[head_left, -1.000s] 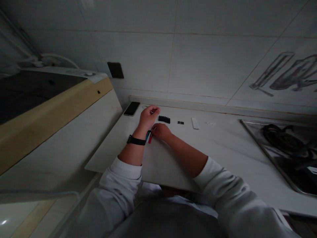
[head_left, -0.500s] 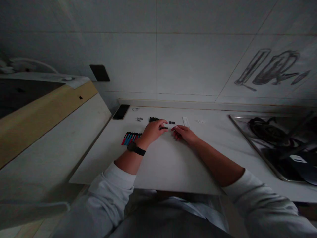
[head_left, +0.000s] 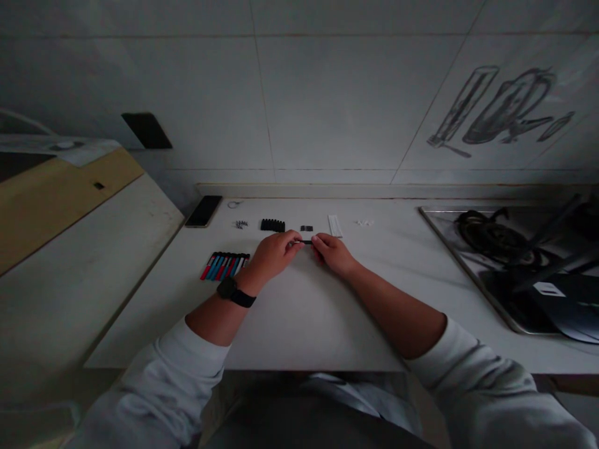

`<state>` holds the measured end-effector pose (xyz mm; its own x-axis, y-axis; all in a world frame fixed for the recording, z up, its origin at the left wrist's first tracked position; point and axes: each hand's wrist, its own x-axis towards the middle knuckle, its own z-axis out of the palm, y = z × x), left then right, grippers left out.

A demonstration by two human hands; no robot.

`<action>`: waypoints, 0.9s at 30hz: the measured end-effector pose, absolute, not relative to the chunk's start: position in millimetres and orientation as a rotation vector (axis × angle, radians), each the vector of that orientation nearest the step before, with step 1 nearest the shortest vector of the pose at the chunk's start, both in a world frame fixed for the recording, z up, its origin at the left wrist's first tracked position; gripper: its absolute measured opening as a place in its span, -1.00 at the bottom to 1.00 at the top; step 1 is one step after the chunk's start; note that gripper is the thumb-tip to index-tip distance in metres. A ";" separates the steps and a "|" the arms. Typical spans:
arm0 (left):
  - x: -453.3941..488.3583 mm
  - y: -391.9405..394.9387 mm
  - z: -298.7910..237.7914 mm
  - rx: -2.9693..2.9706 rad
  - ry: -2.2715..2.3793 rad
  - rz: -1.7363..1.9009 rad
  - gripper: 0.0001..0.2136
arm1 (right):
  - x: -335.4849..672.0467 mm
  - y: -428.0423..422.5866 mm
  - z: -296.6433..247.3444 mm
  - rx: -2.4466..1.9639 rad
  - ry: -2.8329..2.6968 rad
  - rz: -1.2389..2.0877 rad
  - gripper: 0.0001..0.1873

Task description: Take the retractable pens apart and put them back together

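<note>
A slim black pen part [head_left: 307,242] lies level between my two hands, just above the white counter. My left hand [head_left: 277,249] pinches its left end, where a thin lighter piece shows near the fingertips. Thumb and fingers of my right hand [head_left: 333,251] are closed on its right end. Just beyond the hands is a small group of dark pieces [head_left: 306,228]. A row of short black tubes [head_left: 272,225] is behind my left hand, and a bundle of thin white sticks [head_left: 334,226] behind my right. Red, blue and white pen barrels [head_left: 224,266] lie side by side near my left wrist.
Small coil-like metal pieces [head_left: 241,224] and a loose ring [head_left: 234,204] lie at the back left, near a phone [head_left: 204,211]. Tiny white pieces [head_left: 364,222] are at the back right. A gas stove [head_left: 491,274] borders the counter's right side; a pale panel [head_left: 93,249] borders the left.
My right hand has come left to meet my left hand, and its fingers have closed on the black pen part's right end. The camera view has shifted slightly.
</note>
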<state>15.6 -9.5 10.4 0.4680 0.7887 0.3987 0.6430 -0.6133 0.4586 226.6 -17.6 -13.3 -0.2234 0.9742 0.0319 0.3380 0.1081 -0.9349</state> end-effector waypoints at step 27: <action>17.8 -8.5 8.9 2.460 1.431 0.839 -0.64 | 225.4 -18.9 -20.7 -1.224 -1.652 1.202 -0.63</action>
<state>17.8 -8.5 8.9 0.3796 0.8429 0.3813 0.7446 -0.5230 0.4149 225.4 -18.9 -20.7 -0.2697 0.9625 0.0301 0.2675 0.1049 -0.9578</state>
